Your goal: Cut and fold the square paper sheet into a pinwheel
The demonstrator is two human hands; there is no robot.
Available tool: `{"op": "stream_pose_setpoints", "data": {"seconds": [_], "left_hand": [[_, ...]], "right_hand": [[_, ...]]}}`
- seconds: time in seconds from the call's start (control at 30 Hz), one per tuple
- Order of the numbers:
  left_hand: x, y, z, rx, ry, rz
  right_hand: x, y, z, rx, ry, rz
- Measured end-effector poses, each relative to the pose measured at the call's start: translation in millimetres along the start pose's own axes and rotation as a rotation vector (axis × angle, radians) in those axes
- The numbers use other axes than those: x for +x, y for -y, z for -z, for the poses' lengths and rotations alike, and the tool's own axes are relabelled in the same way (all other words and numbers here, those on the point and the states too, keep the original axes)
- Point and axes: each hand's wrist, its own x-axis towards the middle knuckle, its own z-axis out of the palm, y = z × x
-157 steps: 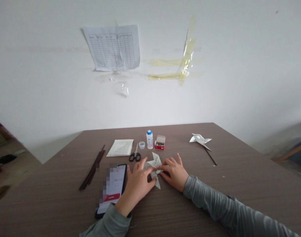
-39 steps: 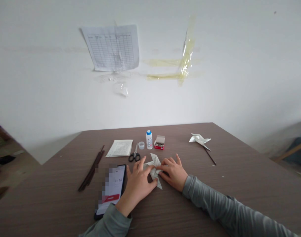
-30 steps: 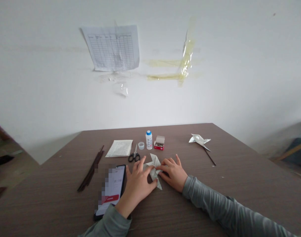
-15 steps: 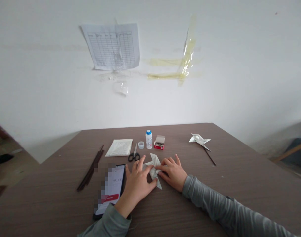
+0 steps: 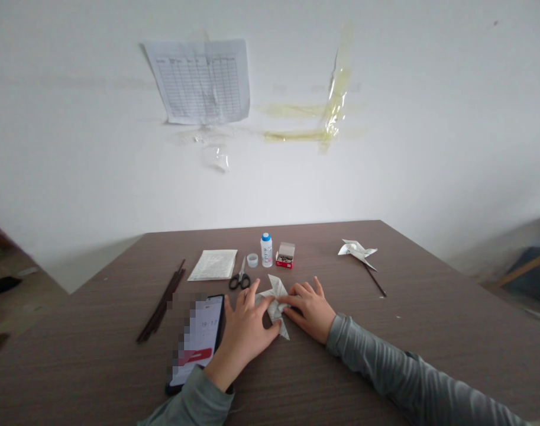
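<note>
A folded paper pinwheel (image 5: 277, 309) with printed text lies flat on the table between my hands. My left hand (image 5: 247, 325) has its thumb and index finger on the pinwheel's left side, its other fingers spread. From the right, my right hand (image 5: 311, 309) touches the pinwheel near its centre with thumb and fingertips. Just beyond are black-handled scissors (image 5: 240, 280), a small clear round cap (image 5: 252, 260), a white bottle with a blue top (image 5: 267, 251) and an open red box (image 5: 285, 258) of small metal pieces.
A phone (image 5: 201, 340) lies beside my left forearm. Further left are dark sticks (image 5: 162, 305) and a stack of printed paper (image 5: 213, 264). A finished pinwheel on a stick (image 5: 358, 251) rests at the right. The brown table (image 5: 429, 319) meets a white wall.
</note>
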Motion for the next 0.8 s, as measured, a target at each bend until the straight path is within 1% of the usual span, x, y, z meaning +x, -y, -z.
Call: {"op": "stream_pose_setpoints", "data": {"seconds": [0.1, 0.37, 0.5, 0.57, 0.7, 0.8], "left_hand": [[-1, -1, 0.5, -0.014, -0.002, -0.009], [-2, -8, 14.4, -0.032, 0.077, 0.003], [-2, -7, 15.3, -0.028, 0.104, 0.007], [-2, -6, 13.0, -0.035, 0.102, 0.007], [-2, -3, 6.5, -0.054, 0.045, 0.0], [-3, -2, 4.2, -0.052, 0.024, -0.014]], "right_hand": [[1, -1, -3, -0.024, -0.001, -0.007], [0, -3, -1, -0.029, -0.01, 0.019], [0, -2, -3, -0.023, -0.02, 0.015], [-1, -4, -4, 0.001, -0.03, 0.023], [-1, -8, -4, 0.01, -0.045, 0.043], [0, -8, -5, 0.001, -0.05, 0.045]]}}
